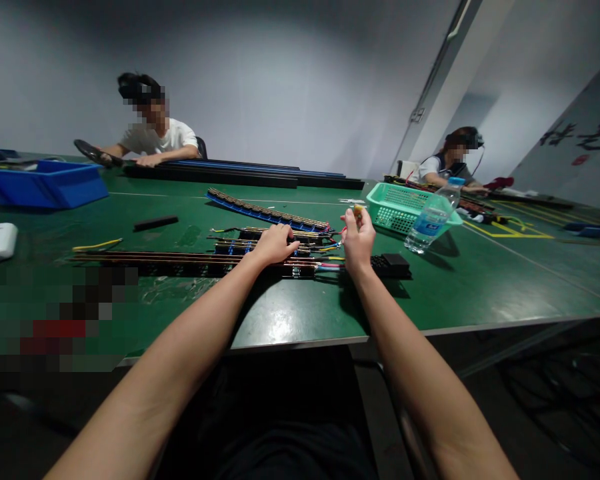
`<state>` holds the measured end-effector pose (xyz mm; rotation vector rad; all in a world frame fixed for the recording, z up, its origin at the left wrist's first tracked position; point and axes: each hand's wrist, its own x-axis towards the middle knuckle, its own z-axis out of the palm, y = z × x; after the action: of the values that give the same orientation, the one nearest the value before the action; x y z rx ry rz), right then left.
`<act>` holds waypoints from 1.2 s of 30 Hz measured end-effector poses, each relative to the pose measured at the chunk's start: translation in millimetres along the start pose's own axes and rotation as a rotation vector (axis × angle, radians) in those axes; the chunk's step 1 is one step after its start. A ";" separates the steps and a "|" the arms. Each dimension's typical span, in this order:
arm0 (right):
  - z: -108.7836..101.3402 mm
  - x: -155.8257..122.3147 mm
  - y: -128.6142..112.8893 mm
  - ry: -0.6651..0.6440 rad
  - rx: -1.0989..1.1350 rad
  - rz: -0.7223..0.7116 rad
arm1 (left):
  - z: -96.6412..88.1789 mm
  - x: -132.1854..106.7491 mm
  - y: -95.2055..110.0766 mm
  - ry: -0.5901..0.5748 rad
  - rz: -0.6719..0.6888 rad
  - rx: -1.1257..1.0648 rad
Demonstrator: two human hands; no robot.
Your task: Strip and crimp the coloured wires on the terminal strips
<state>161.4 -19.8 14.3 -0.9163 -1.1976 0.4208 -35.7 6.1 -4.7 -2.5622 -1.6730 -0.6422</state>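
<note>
Several slotted track pieces with brass-coloured rails, black and blue underneath, lie side by side in front of me. My left hand (276,245) rests palm down on the middle straight track (235,247), its thumb apart from the fingers. The long black track (180,260) runs nearest me, with coloured wires (330,265) at its right end. My right hand (359,240) is raised beside the wire ends, its fingers closed on a small yellowish piece (359,211) whose kind I cannot make out. Behind lies a curved blue-based track (267,212).
A green basket (387,217) and a water bottle (430,220) stand right of my hand. A black block (393,265) lies beside my right wrist. Further left are a black bar (156,223) and a blue bin (75,187). Two people sit across the table.
</note>
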 end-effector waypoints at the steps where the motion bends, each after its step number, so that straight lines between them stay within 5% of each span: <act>1: -2.5 -6.3 -8.7 0.055 0.049 0.000 | 0.0 0.2 0.0 0.000 0.002 0.003; 4: -14.4 -36.9 -38.8 0.080 0.191 0.029 | -0.1 0.4 0.0 0.001 0.005 0.009; 11: -53.2 -114.3 -83.4 -0.090 0.350 0.180 | -0.2 -0.1 -1.2 -0.007 0.011 0.006; 21: -54.7 -120.3 -45.4 -0.209 0.406 0.238 | -0.1 -0.2 -0.3 -0.006 0.000 0.007; 30: -57.2 -143.1 -42.0 -0.540 -0.174 0.077 | -1.8 -1.1 1.5 -0.008 -0.012 -0.009; 36: -53.7 -138.4 -42.0 -0.526 -0.185 0.077 | -1.4 -1.0 0.9 -0.004 -0.003 -0.025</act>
<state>155.6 -163.8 -40.8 -1.0484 -1.7049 0.6466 -35.7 4.5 -3.6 -2.5802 -1.6804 -0.6631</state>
